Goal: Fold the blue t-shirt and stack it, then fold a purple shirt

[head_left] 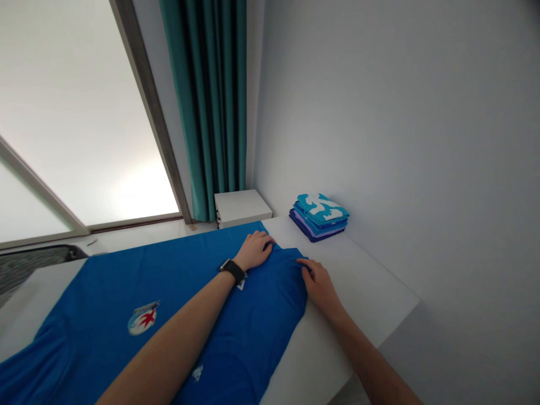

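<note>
A blue T-shirt point(126, 292) with a round red-and-white badge lies spread over a white table point(363, 292). My left hand point(255, 250), with a black watch on the wrist, rests on the shirt's far right corner with its fingers curled over the cloth. My right hand point(318, 281) lies at the shirt's right edge, its fingertips pinching the fabric there. Part of the shirt is folded over under my left forearm.
A stack of folded shirts point(319, 216) in blue, teal and purple sits at the table's far end against the white wall. Beyond the table stand a small white cabinet point(240, 207), a teal curtain point(211, 101) and a large window. A dark mesh object point(25, 267) shows at the left edge.
</note>
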### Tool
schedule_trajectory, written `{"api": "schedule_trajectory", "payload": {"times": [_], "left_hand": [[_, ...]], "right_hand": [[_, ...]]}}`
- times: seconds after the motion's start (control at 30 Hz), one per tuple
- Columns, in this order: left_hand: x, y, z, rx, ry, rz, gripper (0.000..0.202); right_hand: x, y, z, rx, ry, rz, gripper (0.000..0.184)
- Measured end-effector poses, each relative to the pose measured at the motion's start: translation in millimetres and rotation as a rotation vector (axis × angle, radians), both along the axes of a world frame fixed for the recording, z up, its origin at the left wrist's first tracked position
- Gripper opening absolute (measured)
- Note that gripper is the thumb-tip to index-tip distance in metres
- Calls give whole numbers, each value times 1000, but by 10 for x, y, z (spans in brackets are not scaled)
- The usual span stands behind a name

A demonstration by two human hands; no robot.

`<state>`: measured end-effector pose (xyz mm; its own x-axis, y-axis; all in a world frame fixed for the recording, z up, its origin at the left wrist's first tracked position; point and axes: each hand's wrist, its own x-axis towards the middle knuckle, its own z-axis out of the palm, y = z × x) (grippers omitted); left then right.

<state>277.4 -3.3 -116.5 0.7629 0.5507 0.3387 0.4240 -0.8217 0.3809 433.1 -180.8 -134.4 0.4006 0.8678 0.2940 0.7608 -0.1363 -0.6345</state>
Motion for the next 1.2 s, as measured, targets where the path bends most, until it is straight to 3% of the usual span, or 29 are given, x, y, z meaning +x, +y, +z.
{"api": "schedule_trajectory", "payload": {"times": [0.17,0.3,0.4,0.57,0.7,0.83,0.9,1.0,1.07,1.13,1.2], "left_hand": [[-71,54,382,-198,-310,33,28],[-250,-15,570,-229,-230,-48,30],[-469,-40,508,-293,-137,-63,32],[-771,7,240,-511,-197,31,34],[-837,30,133,-608,-241,41,37],[-833,17,102,-600,-243,22,36],[-827,11,79,-566,-227,26,35],[-818,16,40,-525,-213,16,36],[-815,23,24,-510,-215,8,39],[-815,23,25,-501,-204,18,42],[-818,12,41,-496,-185,27,45]], "right_hand": [[-67,-35,0,-35,-139,-20,32],[-76,-61,34,-29,-161,-10,32],[-67,-72,28,-52,-179,-37,32],[-47,-85,-9,-93,-283,-93,33],[-46,-76,-8,-107,-331,-126,39],[-158,-59,66,-44,-424,-124,47],[-274,-71,123,29,-479,15,52],[-457,-128,210,94,-513,477,53],[-526,-173,254,113,-466,683,44],[-529,-196,281,142,-383,670,36],[-484,-185,292,168,-306,557,34]]}}
